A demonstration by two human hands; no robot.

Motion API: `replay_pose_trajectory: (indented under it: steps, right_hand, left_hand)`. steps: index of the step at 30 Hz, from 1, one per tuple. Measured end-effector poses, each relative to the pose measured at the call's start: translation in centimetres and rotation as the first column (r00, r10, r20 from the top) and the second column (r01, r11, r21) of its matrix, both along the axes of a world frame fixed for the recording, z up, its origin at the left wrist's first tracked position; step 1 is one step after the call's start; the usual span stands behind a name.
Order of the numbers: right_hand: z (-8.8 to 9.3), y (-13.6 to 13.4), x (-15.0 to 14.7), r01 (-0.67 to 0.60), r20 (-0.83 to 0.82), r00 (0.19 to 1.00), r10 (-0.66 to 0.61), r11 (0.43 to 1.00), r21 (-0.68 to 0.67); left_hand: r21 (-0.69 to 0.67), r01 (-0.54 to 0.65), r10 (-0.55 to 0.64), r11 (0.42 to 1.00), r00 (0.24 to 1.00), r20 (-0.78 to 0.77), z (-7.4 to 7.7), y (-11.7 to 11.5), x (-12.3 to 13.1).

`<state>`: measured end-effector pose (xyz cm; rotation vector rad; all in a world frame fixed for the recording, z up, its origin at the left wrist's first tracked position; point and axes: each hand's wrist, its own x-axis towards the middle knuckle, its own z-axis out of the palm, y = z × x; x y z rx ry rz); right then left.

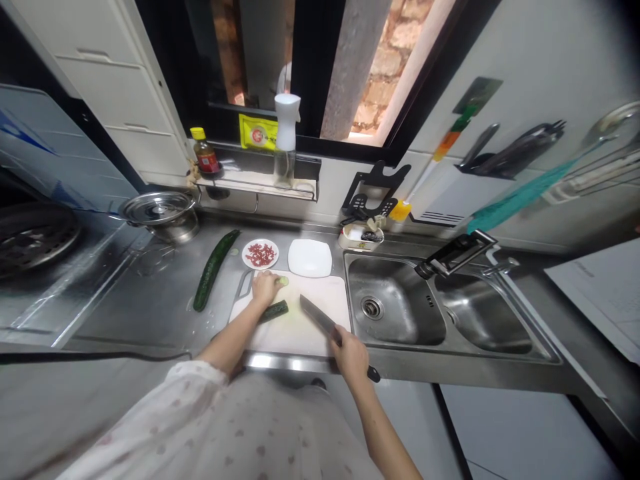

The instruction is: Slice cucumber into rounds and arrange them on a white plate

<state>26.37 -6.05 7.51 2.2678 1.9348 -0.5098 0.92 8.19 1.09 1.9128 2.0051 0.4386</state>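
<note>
A white cutting board (320, 313) lies on the steel counter in front of me. My left hand (265, 288) rests at the board's far left corner, fingers curled on a pale green cucumber slice (283, 281). A short dark green cucumber piece (274, 311) lies on the board just right of my left wrist. My right hand (351, 357) grips the handle of a knife (320, 317) whose blade points away across the board, apart from the cucumber piece.
A whole cucumber (214, 268) lies left of the board. Behind the board stand a small plate of red meat pieces (261, 254) and a bare white plate (310, 257). A double sink (400, 307) with a faucet (457, 253) is on the right, a lidded pot (159, 213) on the left.
</note>
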Motion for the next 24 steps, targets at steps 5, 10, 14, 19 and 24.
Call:
replay_pose_trajectory:
  steps: [5, 10, 14, 19, 24]
  right_hand:
    - [0.0, 0.1, 0.1, -0.009, 0.001, 1.000, 0.009, 1.000, -0.004]
    - [0.3, 0.0, -0.2, 0.014, -0.042, 0.999, -0.014, 1.000, -0.007]
    - [0.7, 0.1, -0.9, 0.067, -0.085, 0.994, -0.069, 0.997, -0.026]
    - [0.5, 0.9, -2.0, 0.070, -0.163, 0.984, -0.070, 0.998, -0.004]
    - [0.1, 2.1, -2.8, 0.041, -0.220, 0.975, -0.042, 0.999, -0.009]
  left_hand:
    - [-0.007, -0.013, 0.012, 1.000, 0.999, -0.031, 0.1, 0.0, 0.0]
    - [0.006, -0.031, 0.031, 0.999, 0.999, 0.015, -0.3, 0.1, -0.4]
    - [0.052, -0.069, 0.063, 0.996, 0.993, 0.104, -1.0, -0.8, -1.2]
    - [0.124, -0.048, 0.023, 0.991, 0.981, 0.195, -2.0, -4.0, -1.9]
    - [0.160, 0.089, -0.123, 0.983, 0.969, 0.213, -1.4, -6.5, -1.7]
